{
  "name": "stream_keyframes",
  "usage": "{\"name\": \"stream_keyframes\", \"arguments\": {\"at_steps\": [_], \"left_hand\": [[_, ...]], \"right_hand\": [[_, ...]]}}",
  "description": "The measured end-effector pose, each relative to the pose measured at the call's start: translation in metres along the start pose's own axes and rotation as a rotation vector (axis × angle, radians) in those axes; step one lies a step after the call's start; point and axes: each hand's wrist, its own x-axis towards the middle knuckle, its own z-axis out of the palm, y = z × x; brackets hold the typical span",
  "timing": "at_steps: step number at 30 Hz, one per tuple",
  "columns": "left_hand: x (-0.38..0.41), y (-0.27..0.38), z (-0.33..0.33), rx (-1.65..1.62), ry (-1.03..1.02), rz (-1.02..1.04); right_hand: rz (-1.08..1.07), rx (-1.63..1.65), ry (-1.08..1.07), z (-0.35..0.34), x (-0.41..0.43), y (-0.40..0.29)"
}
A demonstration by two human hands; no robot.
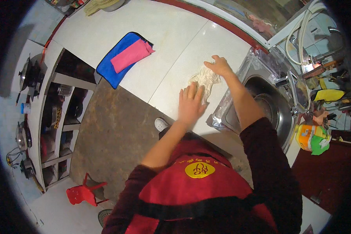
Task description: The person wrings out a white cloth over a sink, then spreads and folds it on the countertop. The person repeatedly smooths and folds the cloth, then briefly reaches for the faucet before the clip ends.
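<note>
A crumpled cream-coloured cloth (207, 78) lies on the white tiled countertop (175, 83), left of the sink. My left hand (190, 103) rests palm down, its fingers spread over the near left edge of the cloth. At the cloth's far right edge is my right hand (218, 66), its thumb and fingers apart above or against the fabric; whether it pinches any of it cannot be told. Further left on the counter, a folded pink cloth (132, 55) lies on a blue cloth with a black border (107, 65), which hangs slightly over the counter's edge.
To the right is a stainless steel sink (259, 102) with a faucet (289, 78) and plastic film along its rim. A yellow and green package (310, 139) stands beyond it. Open shelves (54, 117) line the left side. A small red stool (83, 194) is on the floor.
</note>
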Motion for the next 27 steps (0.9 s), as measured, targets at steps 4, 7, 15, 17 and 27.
{"name": "stream_keyframes", "arguments": {"at_steps": [4, 7, 15, 17, 27], "left_hand": [[-0.019, -0.012, 0.033, 0.105, -0.054, 0.102], [-0.02, -0.023, 0.04, 0.104, -0.085, 0.159], [-0.014, -0.015, 0.035, 0.113, -0.136, 0.119], [-0.012, -0.014, 0.033, 0.154, -0.144, 0.125], [-0.014, -0.016, 0.036, 0.15, -0.233, 0.116]], "right_hand": [[-0.023, -0.135, 0.174, 0.021, -0.04, -0.024], [-0.379, -0.017, 0.176, 0.029, -0.092, -0.037], [-0.196, -0.112, 0.437, 0.044, -0.028, -0.041], [-0.209, -0.124, 0.449, 0.043, -0.024, -0.04], [-0.27, -0.252, 0.184, 0.056, -0.049, -0.043]]}}
